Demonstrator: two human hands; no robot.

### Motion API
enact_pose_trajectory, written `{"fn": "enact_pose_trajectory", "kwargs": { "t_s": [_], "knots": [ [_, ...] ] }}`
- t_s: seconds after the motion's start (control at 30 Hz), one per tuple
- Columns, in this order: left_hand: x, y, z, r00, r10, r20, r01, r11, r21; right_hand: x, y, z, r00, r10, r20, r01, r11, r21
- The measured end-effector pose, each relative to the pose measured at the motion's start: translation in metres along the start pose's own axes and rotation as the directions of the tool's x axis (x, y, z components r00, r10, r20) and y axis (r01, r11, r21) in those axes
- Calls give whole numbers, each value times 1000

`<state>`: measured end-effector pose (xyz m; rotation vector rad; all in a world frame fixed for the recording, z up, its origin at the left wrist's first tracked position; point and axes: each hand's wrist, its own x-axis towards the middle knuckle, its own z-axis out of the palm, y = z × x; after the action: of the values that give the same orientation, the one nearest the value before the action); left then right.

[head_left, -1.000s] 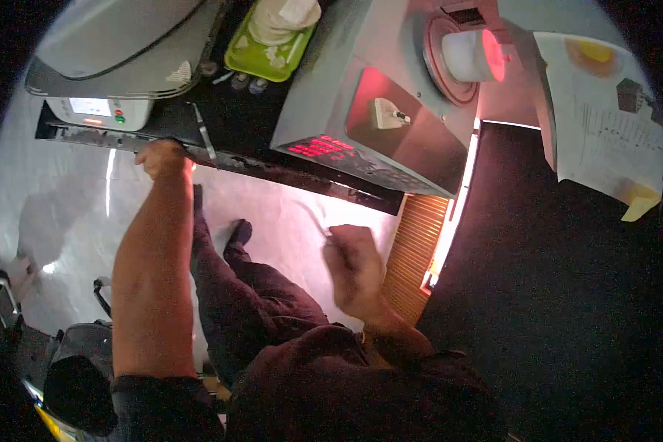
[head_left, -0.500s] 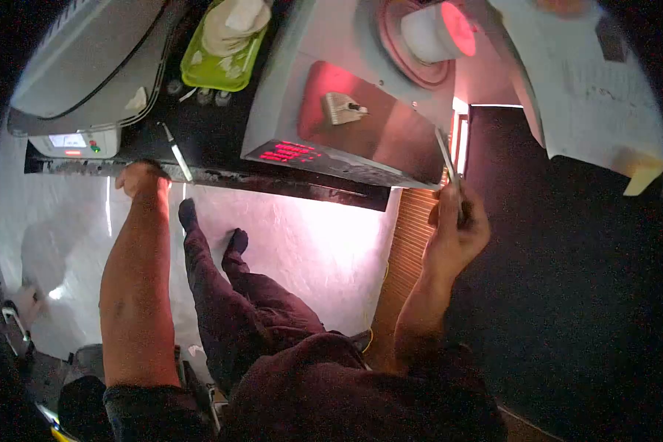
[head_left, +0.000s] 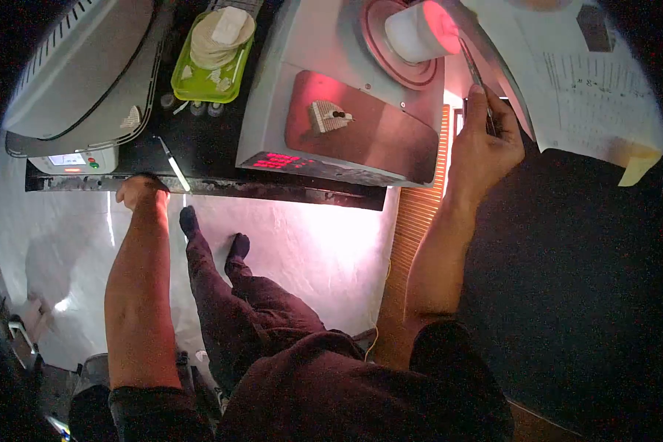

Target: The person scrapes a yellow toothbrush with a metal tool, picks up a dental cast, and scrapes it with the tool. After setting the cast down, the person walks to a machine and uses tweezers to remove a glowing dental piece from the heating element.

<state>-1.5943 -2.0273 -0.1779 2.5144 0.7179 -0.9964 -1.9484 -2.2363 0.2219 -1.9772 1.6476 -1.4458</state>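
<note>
My right hand (head_left: 490, 140) is closed on a thin metal tool (head_left: 473, 70), whose upper end reaches beside the glowing pink face of a white cylinder (head_left: 422, 33). That cylinder sticks out of a round port on a grey machine (head_left: 272, 88). At the front edge of the black table, my left hand (head_left: 141, 190) rests with its fingers curled over the rim; whether they hold anything is hidden. Near it, a white-handled tool (head_left: 177, 171) with a thin dark tip lies across the edge.
A green tray (head_left: 230, 88) holds pale round discs and a white block. One small ridged piece (head_left: 330, 116) sits on the machine's panel. Another machine with a display (head_left: 70, 159) stands left. Written paper (head_left: 582, 81) hangs at right.
My right hand has moved up and slightly right, bringing the metal tool close to the glowing end of the cylinder. My left hand stays at the table edge. The view has shifted slightly.
</note>
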Motion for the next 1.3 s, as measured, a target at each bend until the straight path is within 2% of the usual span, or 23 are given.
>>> {"fn": "enact_pose_trajectory", "kwargs": {
  "t_s": [0.07, 0.1, 0.23, 0.33, 0.43, 0.53, 0.6, 0.63, 0.7, 0.87, 0.93, 1.0, 1.07, 1.1, 1.17, 1.23, 1.3],
  "knots": [
    [28, -9, 10, 993, 105, 54, -108, 993, 56, 5, 4, 3, 999, -35, 19, 35, 999, -5],
    [80, -22, 40, 985, 167, 42, -171, 980, 98, 8, 9, 3, 998, -51, 25, 51, 999, -1],
    [50, -12, 30, 997, 71, 25, -73, 990, 122, 10, 13, 8, 997, -70, 44, 70, 998, 4],
    [37, -7, 21, 996, 68, 61, -78, 980, 181, 9, 17, 10, 992, -127, 14, 126, 992, 16],
    [28, -8, 21, 986, 116, 116, -152, 913, 379, 12, 19, 10, 994, -112, 12, 113, 993, -21],
    [35, -8, 27, 986, 114, 118, -159, 844, 512, 10, 16, 13, 998, -60, -9, 60, 996, 61],
    [17, -4, 17, 997, 46, 58, -62, 944, 324, 11, 16, 12, 996, -94, -11, 94, 995, 22],
    [4, 1, 8, 999, -27, 22, 25, 997, 78, 11, 16, 12, 994, -111, -12, 111, 994, 2],
    [-19, 4, -6, 997, -81, 16, 82, 984, -157, 13, 19, 13, 994, -108, -16, 108, 994, 14],
    [-38, 1, -16, 996, 49, 77, -44, 997, -66, 12, 15, 15, 993, -116, -25, 117, 993, 29],
    [-10, -4, 0, 988, 121, 98, -141, 962, 233, 11, 12, 14, 989, -143, -31, 143, 990, -14],
    [-22, -1, -7, 986, 134, 103, -158, 943, 293, 11, 16, 13, 990, -136, -20, 136, 991, 11],
    [-48, 3, -20, 993, 92, 80, -101, 987, 122, 11, 17, 12, 993, -114, -10, 114, 993, 6],
    [-49, 5, -20, 997, 23, 73, -21, 999, -32, 11, 16, 11, 995, -96, -5, 95, 995, -12],
    [-48, 8, -20, 989, -113, 92, 137, 933, -332, 9, 12, 10, 998, -70, 2, 70, 997, -30],
    [-34, 3, -13, 996, -7, 86, 16, 994, -105, 7, 8, 10, 998, -58, 6, 58, 998, -25],
    [-10, -7, 0, 990, 98, 104, -112, 985, 129, 8, 15, 10, 994, -104, -17, 105, 993, 59]
  ]
}}
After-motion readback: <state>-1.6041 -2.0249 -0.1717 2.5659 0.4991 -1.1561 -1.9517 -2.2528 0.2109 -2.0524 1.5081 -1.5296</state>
